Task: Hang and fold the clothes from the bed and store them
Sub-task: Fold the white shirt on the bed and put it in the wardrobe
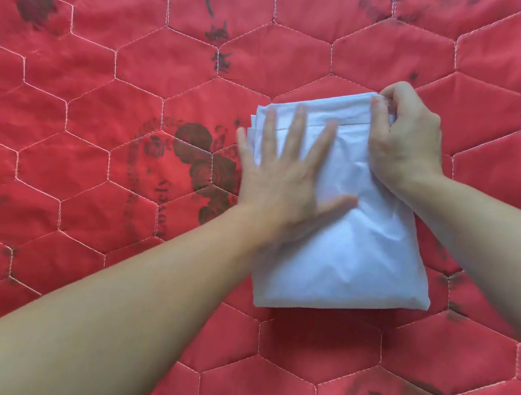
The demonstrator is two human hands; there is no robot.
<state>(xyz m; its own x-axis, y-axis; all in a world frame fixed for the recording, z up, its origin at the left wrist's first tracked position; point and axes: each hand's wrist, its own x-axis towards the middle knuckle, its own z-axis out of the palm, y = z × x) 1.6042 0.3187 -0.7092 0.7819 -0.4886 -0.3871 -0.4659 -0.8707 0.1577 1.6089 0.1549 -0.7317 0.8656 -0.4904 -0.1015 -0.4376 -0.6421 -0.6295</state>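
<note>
Folded white garment (344, 247) under flat left hand (284, 180), corner pinched by right hand (404, 142).

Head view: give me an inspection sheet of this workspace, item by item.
Surface: red quilted bedcover with hexagon stitching and dark floral prints, lying flat.
Job's things: one white folded cloth garment, a compact rectangle lying on the bedcover.
Clutter: nothing seen.
Hands: left hand spread flat, fingers straight, pressing the garment's left side; right hand with fingers curled, pinching the garment's far corner.
Cables: nothing seen.
Surroundings: only the bedcover fills the view; no hangers or storage in sight.
</note>
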